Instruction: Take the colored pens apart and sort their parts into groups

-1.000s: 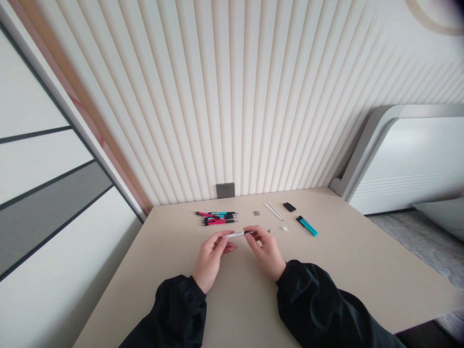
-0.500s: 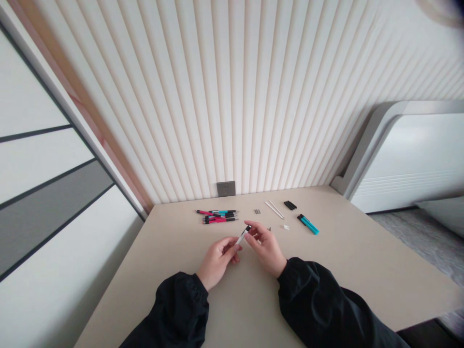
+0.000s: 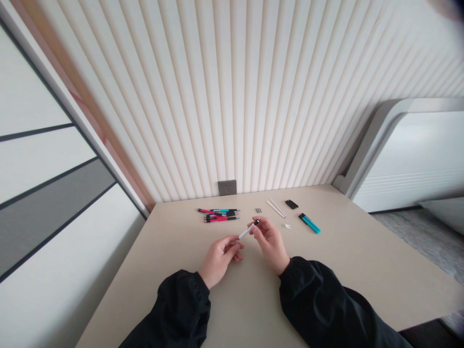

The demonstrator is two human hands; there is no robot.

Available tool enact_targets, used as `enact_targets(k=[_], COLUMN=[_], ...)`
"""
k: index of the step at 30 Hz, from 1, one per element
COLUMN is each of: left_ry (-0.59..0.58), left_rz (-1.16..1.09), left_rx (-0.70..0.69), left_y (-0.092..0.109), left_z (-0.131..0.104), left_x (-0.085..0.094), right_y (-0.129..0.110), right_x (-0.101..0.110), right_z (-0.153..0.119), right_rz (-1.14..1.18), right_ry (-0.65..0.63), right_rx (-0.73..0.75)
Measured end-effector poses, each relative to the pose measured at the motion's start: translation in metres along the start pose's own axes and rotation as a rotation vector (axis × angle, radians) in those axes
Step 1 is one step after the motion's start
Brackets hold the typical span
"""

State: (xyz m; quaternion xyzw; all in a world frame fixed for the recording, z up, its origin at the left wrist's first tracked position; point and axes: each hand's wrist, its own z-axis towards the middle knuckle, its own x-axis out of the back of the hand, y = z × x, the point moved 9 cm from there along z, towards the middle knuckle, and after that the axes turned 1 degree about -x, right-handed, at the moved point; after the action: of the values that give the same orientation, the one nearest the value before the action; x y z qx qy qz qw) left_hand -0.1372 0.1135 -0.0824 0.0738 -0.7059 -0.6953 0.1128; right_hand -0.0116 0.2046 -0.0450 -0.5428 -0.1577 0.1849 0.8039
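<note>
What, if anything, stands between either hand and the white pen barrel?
Nothing visible: the right hand holds the white pen barrel near its black end, and the left hand is at the other end. The pile of pens lies farther back, clear of both.

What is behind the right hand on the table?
Past the right hand, small grey pieces and two white sticks show on the tabletop. The patch directly behind the hand is covered, so whatever may lie there cannot be seen.
</note>
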Motion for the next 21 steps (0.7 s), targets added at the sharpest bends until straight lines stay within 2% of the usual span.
enact_targets(k=[2,4,9,21], left_ry=[0.019,0.039,0.061,0.007], left_rz=[0.003,0.014,0.035,0.088], left_rx=[-0.003,-0.019,-0.049,-0.040], left_y=[0.001,0.003,0.005,0.010], left_z=[-0.001,-0.001,-0.001,-0.004], left_x=[0.002,0.003,0.006,0.001], right_y=[-0.004,-0.013,-0.031,-0.035], right_x=[0.004,0.009,0.005,-0.006], right_z=[0.000,-0.001,-0.006,-0.008], right_rz=[0.000,-0.094,-0.372,-0.407], right_ry=[0.031,0.056,0.005,-0.089], right_rx=[0.033,0.089,0.217,0.270])
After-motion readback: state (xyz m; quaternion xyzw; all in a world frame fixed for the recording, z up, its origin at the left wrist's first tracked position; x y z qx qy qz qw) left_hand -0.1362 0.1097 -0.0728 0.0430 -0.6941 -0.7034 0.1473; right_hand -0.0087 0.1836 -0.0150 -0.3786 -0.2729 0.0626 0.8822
